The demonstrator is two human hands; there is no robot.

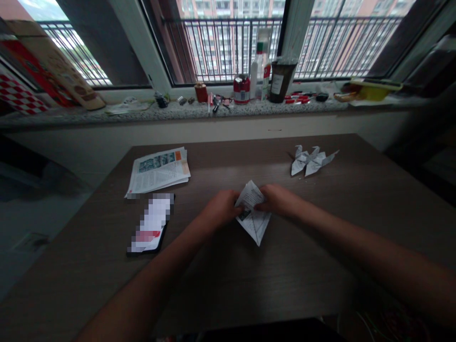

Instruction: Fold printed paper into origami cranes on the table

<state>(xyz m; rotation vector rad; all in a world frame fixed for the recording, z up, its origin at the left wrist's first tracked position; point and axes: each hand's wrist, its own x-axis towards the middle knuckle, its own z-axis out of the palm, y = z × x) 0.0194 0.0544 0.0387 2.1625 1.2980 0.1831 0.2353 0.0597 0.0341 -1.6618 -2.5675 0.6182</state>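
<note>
A partly folded piece of printed paper [253, 216] lies on the dark wooden table [249, 275], its point toward me. My left hand [221, 209] pinches its left edge with fingers closed. My right hand [278, 199] grips the right side near the top, fingers pressed on the fold. Both hands meet over the paper at the table's middle.
Two finished paper cranes [311, 160] sit at the far right of the table. A stack of printed sheets [158, 171] and a phone [151, 223] lie to the left. The stone windowsill [178, 111] holds a red can [242, 89], bottles, a dark cup [281, 80] and small items.
</note>
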